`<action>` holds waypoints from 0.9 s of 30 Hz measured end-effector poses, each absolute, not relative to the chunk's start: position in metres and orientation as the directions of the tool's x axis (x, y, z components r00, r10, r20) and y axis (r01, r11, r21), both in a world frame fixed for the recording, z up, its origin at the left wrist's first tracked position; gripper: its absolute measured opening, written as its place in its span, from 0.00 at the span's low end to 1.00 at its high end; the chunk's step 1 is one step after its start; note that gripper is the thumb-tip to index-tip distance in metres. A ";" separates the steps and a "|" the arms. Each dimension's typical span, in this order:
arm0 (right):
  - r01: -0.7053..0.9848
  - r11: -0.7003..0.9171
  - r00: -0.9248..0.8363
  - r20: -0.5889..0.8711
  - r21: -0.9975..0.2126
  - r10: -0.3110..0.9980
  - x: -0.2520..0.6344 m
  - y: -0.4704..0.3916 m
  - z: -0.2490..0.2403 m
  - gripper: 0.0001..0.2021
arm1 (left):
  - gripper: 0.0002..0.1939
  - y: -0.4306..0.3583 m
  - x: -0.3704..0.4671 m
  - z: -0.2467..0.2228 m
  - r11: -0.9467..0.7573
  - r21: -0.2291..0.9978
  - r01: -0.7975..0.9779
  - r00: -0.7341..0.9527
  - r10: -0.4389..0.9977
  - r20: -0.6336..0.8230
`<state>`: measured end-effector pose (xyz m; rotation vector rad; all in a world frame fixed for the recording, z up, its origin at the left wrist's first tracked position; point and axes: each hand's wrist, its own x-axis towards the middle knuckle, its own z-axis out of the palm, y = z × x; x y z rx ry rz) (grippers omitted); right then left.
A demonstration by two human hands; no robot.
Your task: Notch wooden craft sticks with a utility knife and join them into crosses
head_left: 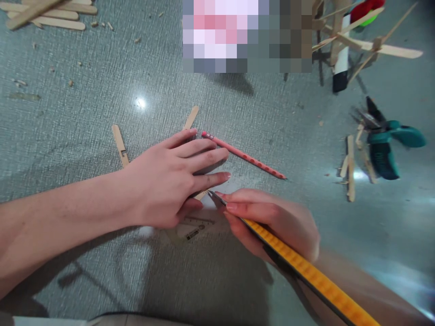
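Observation:
My left hand [170, 174] lies palm down with its fingers spread, pressing on things mostly hidden beneath it. Past it juts a notched wooden stick [119, 144]; the rounded tip of a wooden craft stick [192, 117] shows beyond the fingers. Between thumb and index finger a sliver of light wood [201, 195] is visible. My right hand [272, 213] grips a yellow utility knife [306, 269], its blade point at that wood. Under the left hand's near side is a clear set square [193, 228]. A pink pencil [251, 159] rests by the left fingertips.
Craft sticks [50, 13] are piled at the far left, with wood crumbs nearby. On the right lie teal-handled pliers [382, 140] and stick scraps [350, 170]. A stick structure [370, 45] and a white marker [340, 63] are at the far right. A blurred-out patch covers the top middle.

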<state>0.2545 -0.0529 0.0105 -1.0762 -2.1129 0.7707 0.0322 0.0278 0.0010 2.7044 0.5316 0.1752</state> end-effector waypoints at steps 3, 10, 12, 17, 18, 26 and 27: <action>0.452 0.499 -0.463 0.283 -0.740 0.840 0.255 -0.052 0.010 0.14 | 0.31 0.028 0.032 0.001 -0.857 0.387 0.340 0.921 0.387 0.050; 0.467 0.460 -0.449 0.245 -0.755 0.859 0.253 -0.054 0.011 0.14 | 0.30 0.028 0.030 0.002 -0.855 0.390 0.340 0.922 0.386 0.042; 0.474 0.458 -0.450 0.241 -0.752 0.860 0.253 -0.054 0.011 0.14 | 0.30 0.028 0.031 0.002 -0.856 0.390 0.341 0.922 0.385 0.040; 0.455 0.429 -0.457 0.209 -0.780 0.865 0.253 -0.056 0.010 0.13 | 0.29 0.029 0.032 0.002 -0.855 0.388 0.345 0.922 0.387 0.033; 0.459 0.420 -0.453 0.200 -0.783 0.869 0.253 -0.057 0.010 0.13 | 0.29 0.028 0.032 0.002 -0.854 0.387 0.347 0.921 0.389 0.033; 0.492 0.454 -0.450 0.229 -0.743 0.863 0.252 -0.056 0.011 0.11 | 0.28 0.027 0.031 0.002 -0.849 0.384 0.363 0.914 0.404 0.029; 0.490 0.456 -0.448 0.234 -0.743 0.863 0.251 -0.055 0.011 0.11 | 0.28 0.027 0.031 0.003 -0.849 0.385 0.361 0.915 0.402 0.029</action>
